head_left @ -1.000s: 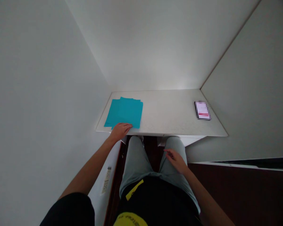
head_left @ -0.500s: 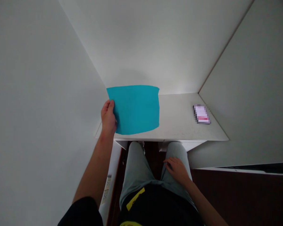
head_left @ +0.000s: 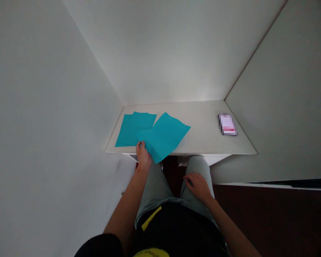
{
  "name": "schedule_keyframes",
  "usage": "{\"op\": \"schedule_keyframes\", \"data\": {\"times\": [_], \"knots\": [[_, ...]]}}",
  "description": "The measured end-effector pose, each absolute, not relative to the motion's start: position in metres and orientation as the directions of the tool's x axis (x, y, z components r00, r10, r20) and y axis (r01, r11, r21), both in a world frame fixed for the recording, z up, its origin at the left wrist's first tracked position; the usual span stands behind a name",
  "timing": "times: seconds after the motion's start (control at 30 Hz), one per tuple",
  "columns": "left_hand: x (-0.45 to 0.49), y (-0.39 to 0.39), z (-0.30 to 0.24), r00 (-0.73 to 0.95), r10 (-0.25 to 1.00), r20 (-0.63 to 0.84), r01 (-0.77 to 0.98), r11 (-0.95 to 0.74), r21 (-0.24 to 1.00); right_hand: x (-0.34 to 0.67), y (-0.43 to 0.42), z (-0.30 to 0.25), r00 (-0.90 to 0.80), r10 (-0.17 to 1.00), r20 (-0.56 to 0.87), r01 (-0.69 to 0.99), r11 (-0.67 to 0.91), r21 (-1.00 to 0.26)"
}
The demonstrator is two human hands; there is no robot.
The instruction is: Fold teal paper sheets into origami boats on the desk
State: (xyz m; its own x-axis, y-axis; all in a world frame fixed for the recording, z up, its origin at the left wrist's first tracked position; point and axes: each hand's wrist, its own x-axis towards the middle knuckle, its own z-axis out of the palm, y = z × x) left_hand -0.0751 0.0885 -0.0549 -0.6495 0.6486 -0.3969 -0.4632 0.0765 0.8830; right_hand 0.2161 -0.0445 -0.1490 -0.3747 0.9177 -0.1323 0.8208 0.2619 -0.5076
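My left hand (head_left: pixel 143 156) pinches the near corner of a turquoise paper sheet (head_left: pixel 166 135) at the front edge of a small white table (head_left: pixel 203 139). That sheet lies turned at an angle, its corner hanging past the table edge. It overlaps a stack of turquoise sheets (head_left: pixel 131 127) on the table's left side. My right hand (head_left: pixel 197 184) rests on my right thigh below the table, fingers loosely spread, holding nothing.
A phone (head_left: pixel 227 125) lies near the table's right edge. White walls close in on the left, back and right. My legs in grey trousers are under the table front. A dark brown floor shows at the right.
My left hand lifted one turquoise sheet off the stack, held it up, then brought it down toward the table's middle, turned at an angle. My right hand stayed on my thigh.
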Motion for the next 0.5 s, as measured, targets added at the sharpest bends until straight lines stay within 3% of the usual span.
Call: {"op": "schedule_keyframes", "data": {"times": [0.33,0.5], "knots": [[-0.054,0.033,-0.049,-0.325,0.847,-0.421,-0.463,0.245,0.852,0.217,-0.045,-0.151,-0.39,0.914,-0.113,0.815,0.286,-0.503],[-0.05,0.067,-0.029,-0.148,0.969,-0.198,-0.362,0.134,0.923,0.216,-0.046,-0.149,-0.394,0.914,-0.102,0.811,0.292,-0.507]]}}
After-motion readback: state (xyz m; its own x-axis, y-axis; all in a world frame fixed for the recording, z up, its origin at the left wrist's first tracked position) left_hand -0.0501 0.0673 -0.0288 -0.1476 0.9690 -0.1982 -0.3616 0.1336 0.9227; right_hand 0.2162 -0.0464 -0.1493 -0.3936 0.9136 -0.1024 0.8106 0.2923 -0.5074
